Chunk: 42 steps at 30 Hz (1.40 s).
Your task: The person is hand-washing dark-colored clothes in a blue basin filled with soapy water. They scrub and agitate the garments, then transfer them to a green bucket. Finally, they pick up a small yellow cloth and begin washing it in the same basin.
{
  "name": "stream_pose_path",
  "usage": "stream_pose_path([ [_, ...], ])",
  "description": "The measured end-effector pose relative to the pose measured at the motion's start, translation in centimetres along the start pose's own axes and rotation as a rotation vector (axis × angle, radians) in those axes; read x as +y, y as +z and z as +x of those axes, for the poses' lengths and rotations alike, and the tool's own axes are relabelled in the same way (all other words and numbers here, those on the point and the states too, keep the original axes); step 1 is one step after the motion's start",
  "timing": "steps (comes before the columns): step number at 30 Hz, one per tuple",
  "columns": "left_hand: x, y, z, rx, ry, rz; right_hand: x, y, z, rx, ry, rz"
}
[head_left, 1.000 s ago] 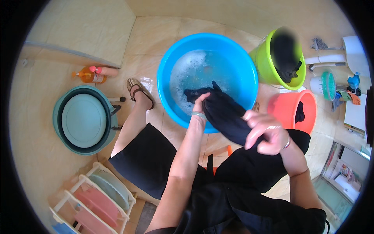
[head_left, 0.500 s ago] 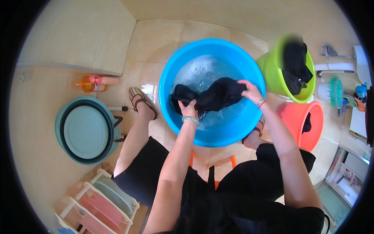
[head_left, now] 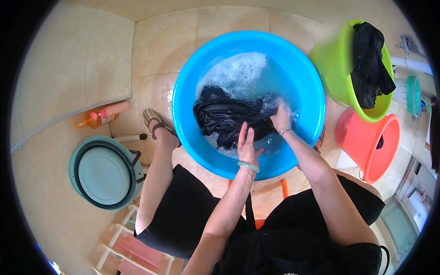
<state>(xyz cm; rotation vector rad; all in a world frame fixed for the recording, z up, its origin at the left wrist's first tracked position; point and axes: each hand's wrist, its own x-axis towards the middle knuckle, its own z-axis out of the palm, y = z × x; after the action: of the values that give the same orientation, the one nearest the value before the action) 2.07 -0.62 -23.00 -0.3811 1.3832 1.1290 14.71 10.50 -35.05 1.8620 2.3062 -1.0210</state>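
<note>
A big blue basin (head_left: 250, 37) holds soapy water with a patch of white foam at its far side. In the water lies a wet black garment (head_left: 224, 112), bunched and partly sunk; its exact kind is not clear. My left hand (head_left: 246, 144), with a pale green bangle on the wrist, is open with fingers spread, over the garment's near edge. At the garment's right end my right hand (head_left: 281, 120) is closed on the cloth in splashing water, its fingers partly blurred.
To the right stand a lime green bucket (head_left: 332, 68) with black clothes (head_left: 369, 64) hanging over its rim and a coral bucket (head_left: 360, 142) with something dark inside. At left are a grey-green folding basin (head_left: 103, 174), bottles (head_left: 110, 110) and a white rack (head_left: 112, 252).
The garment, stretched between both hands above the water before, now lies spread in it. My left hand has let go and moved right; my right hand has moved down into the water.
</note>
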Motion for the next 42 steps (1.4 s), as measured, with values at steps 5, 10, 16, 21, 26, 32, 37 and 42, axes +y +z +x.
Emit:
stream_pose_path([
  [5, 2.1, -0.3, 1.2, -0.153, 0.031, 0.006, -7.8, -5.7, -3.3, 0.075, -0.316, 0.448],
  [10, 8.5, 1.9, -0.3, -0.525, -0.142, -0.374, -15.2, -14.5, -11.8, -0.152, -0.883, 0.310],
  [16, 7.6, -3.0, -1.7, -0.541, -0.249, -0.602, -20.2, -15.5, -15.4, -0.086, -0.926, 0.141],
  [21, 6.1, -3.5, -2.2, -0.625, -0.249, -0.602, -21.3, -12.0, -14.2, 0.179, -0.725, 0.169],
  [26, 6.3, -3.8, -1.6, -0.617, -0.188, -0.555, -21.9, -10.5, -12.3, 0.372, -0.755, 0.323],
  [32, 6.3, -2.7, 0.3, -0.548, -0.082, -0.493, -20.3, -8.7, -9.1, 0.389, -0.694, 0.469],
  [37, 3.0, -2.3, -0.7, -0.168, 0.036, -0.432, -13.7, -6.7, -1.3, 0.193, -0.150, 0.338],
  [42, 4.6, -1.5, 0.3, -0.247, 0.197, -0.220, -6.4, -4.7, 1.2, 0.240, 0.015, 0.420],
])
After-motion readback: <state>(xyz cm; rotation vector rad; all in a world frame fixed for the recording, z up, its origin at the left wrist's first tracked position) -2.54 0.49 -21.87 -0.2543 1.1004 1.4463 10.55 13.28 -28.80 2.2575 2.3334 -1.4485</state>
